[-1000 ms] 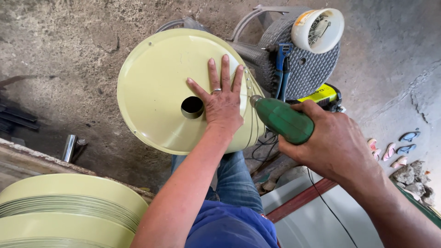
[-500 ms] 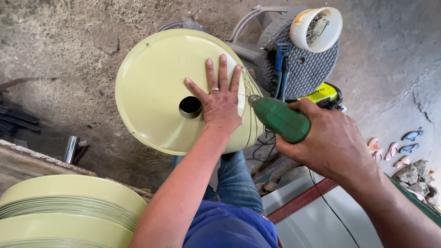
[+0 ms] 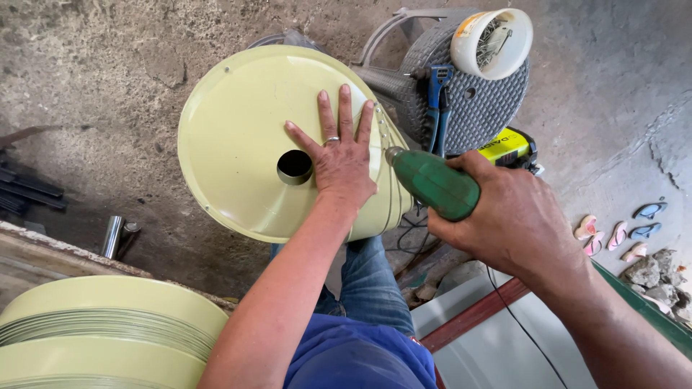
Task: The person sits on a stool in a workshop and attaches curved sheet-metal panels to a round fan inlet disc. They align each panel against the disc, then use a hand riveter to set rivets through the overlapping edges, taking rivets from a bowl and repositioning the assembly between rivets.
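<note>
Stacking up at the lower left corner: pale green metal discs (image 3: 94, 324), their thin rims layered, cut off by the frame edge. Just above, a weathered wooden board (image 3: 43, 252) edge and a short steel tube (image 3: 112, 236) on the bare concrete floor (image 3: 86, 86); dark metal strips (image 3: 21, 191) at the far left edge. Open floor above and left of the work.

Resting on the lap, tilted toward the camera: a pale green round metal cover (image 3: 238, 144) with a central hole (image 3: 295, 166) and small rivets along its right rim. Left hand (image 3: 339, 162) spread flat, fingers splayed, palm pressed on the cover beside the hole, gripping nothing. Blue jeans (image 3: 375, 281) below.

Right hand (image 3: 515, 220) wrapped tight around a green-bodied power drill (image 3: 432, 184), nose touching the cover's right rim, just beside the left hand's little finger. Black cord (image 3: 515, 324) trailing down. Behind, a grey plastic stool (image 3: 468, 94) carrying a blue riveter (image 3: 437, 101) and a white tub (image 3: 494, 39). Sandals (image 3: 620, 230) and rubble (image 3: 663, 277) near the right edge.
</note>
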